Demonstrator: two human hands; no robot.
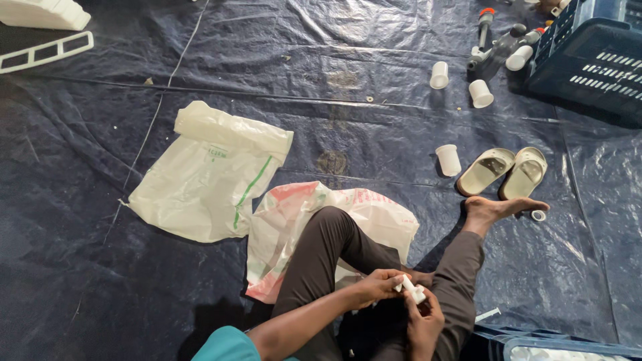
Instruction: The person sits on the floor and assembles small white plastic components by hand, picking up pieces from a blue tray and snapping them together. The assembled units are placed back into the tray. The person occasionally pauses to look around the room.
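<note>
**Both your hands hold a small white plastic fitting over your lap**

You sit cross-legged on a dark blue tarpaulin (134,267) spread over the floor, looking down at your hands. Your left hand (380,286) pinches the upper end of a small white plastic fitting (412,291) between its fingertips. Your right hand (422,324) comes up from below, fingers curled around the fitting's lower, wider end. The fitting sits between the two hands, above your crossed legs. Its long axis runs diagonally: the narrow end points up and toward the left hand, the wider end points down and toward the right hand.

Just beyond the left hand, partly under your knee, lies a white sack with red print (301,220). Further out on that side lies a second white sack with a green stripe (214,174). Well beyond the right hand, past your bare foot (498,208), a pair of beige slippers (505,172) lies beside a white plastic cup-shaped piece (448,160). Further out again are two more white cup-shaped pieces (461,83), a grey tool with red caps (498,47) and a blue plastic crate (588,60). Close beside the right hand, at the picture's lower edge, is a blue tray of white parts (555,347).
</note>
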